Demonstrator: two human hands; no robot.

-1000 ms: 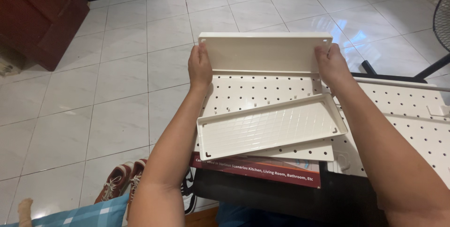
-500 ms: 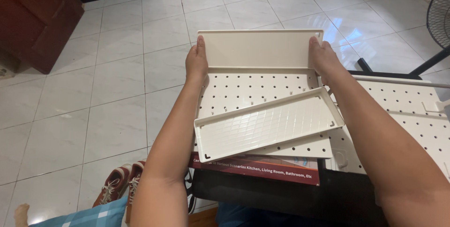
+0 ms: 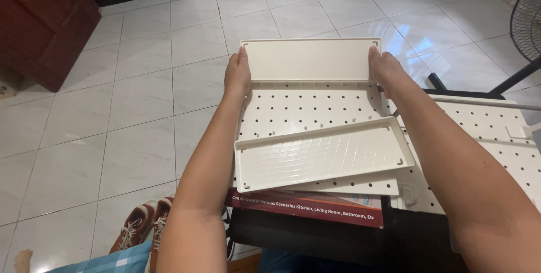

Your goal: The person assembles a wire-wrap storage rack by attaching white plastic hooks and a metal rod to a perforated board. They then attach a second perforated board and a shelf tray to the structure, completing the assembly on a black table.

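1. Left hand (image 3: 238,74): grasping the left end of the upright cream panel (image 3: 310,60), fingers extended along its edge, thumb side toward the perforated board (image 3: 307,112).
2. Right hand (image 3: 385,69): grasping the right end of the same panel in a mirrored grip. Neither hand is released or clenched into a fist.
3. Panel position: it stands upright along the far edge of the perforated board, touching it along the full length, with small notches at its 2 top corners.
4. Change over the last second: the hands and panel kept the same grip and the same relation to the board. The whole assembly appears a little nearer and more centred in the view. Judgement: the panel is being held steady against the board edge, not carried elsewhere.
5. Shallow cream tray (image 3: 322,155): it lies loose and tilted across the near part of the board, untouched by either hand, as before.
6. Second perforated board (image 3: 496,132): lies to the right, partly under the right forearm.
7. Red printed box (image 3: 307,205): lies beneath the boards, at the near edge.
8. Surroundings: white tiled floor (image 3: 141,98); a pair of shoes (image 3: 141,225) near left; a fan (image 3: 527,19) far right; a dark wooden cabinet (image 3: 39,25) far left.
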